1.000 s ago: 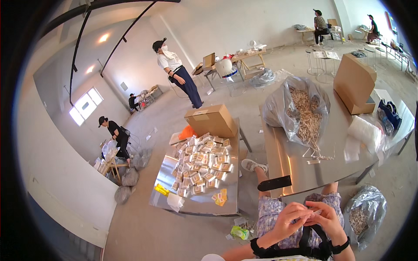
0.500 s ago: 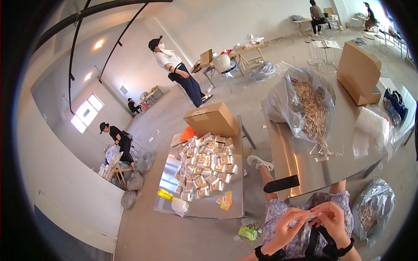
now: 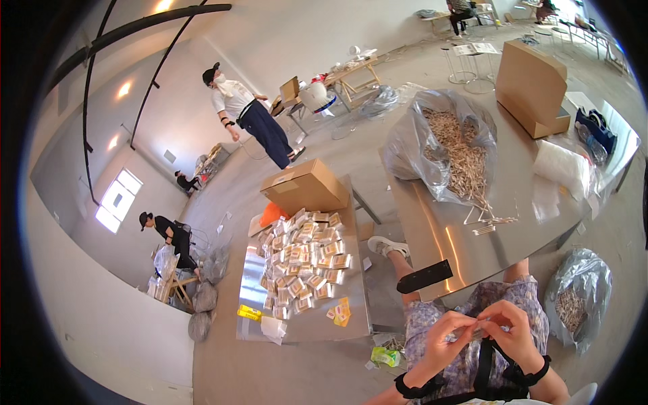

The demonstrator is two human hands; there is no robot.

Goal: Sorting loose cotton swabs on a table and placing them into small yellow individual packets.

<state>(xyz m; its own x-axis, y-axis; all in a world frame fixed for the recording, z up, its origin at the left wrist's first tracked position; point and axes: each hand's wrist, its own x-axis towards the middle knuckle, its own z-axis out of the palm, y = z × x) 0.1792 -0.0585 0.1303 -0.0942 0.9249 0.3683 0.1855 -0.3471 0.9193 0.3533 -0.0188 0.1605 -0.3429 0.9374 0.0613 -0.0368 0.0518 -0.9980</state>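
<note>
Directions are counted from the hands, with 12 o'clock at the top of the view. The largest thing is a steel table [image 3: 499,250], which extends from the person's knees toward 12 o'clock. A lower metal table [image 3: 310,327] stands at 10 o'clock. On the first table, at 12 o'clock, an open grey plastic bag [image 3: 405,152] spills many thin wooden sticks [image 3: 459,152], and an open cardboard box [image 3: 530,84] stands just beyond, toward 1 o'clock. A closed carton [image 3: 304,185] lies at the far edge of the lower table; nearer is a heap of small clear packets [image 3: 300,263]. Between 2 and 3 o'clock, 1 more plastic bag [image 3: 594,297] with sticks rests on the floor. A white roll [image 3: 560,165] lies on the steel table at 1 o'clock.

The left hand [image 3: 445,341] and the right hand [image 3: 513,331] are together above the lap, with bent fingers and fingertips meeting. The tips are pinched on a small pale thing [image 3: 478,327], situated between the 2 hands; its kind is too small to tell. At 11 o'clock, a flat black strip [image 3: 424,277] lies over the steel table's near corner.
</note>
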